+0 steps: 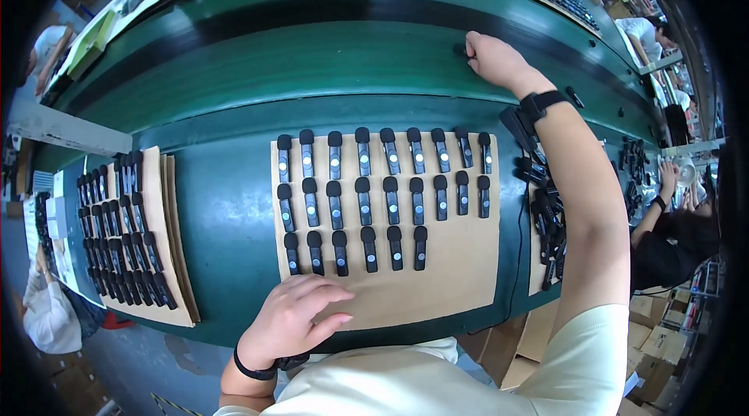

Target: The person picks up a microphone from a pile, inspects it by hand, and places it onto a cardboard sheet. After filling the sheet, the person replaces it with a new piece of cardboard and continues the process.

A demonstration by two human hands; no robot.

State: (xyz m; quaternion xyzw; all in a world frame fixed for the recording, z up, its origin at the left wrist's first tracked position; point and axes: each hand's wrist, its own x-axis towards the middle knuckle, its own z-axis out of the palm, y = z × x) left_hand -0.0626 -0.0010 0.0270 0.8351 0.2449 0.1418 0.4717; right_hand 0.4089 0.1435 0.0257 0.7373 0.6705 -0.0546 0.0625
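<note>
Small black clip-on microphones with foam tops stand in three rows on a brown cardboard sheet [460, 276] in front of me. One of them, a microphone [420, 248], ends the nearest row. My left hand [300, 311] hovers over the sheet's near left corner, fingers loosely bent and thumb apart, holding nothing. Stretched far out over the green conveyor belt [312, 49], my right hand [499, 61] has its fingers closed around a small black microphone [459, 49]. Most of that piece is hidden by the fingers.
Stacked cardboard sheets bearing more microphones [125, 244] lie at the left. At the right, beneath my arm, is a loose pile of microphones [546, 221] with a black cable [519, 260] beside it. A co-worker [675, 237] sits further right; cardboard boxes [663, 342] stand below.
</note>
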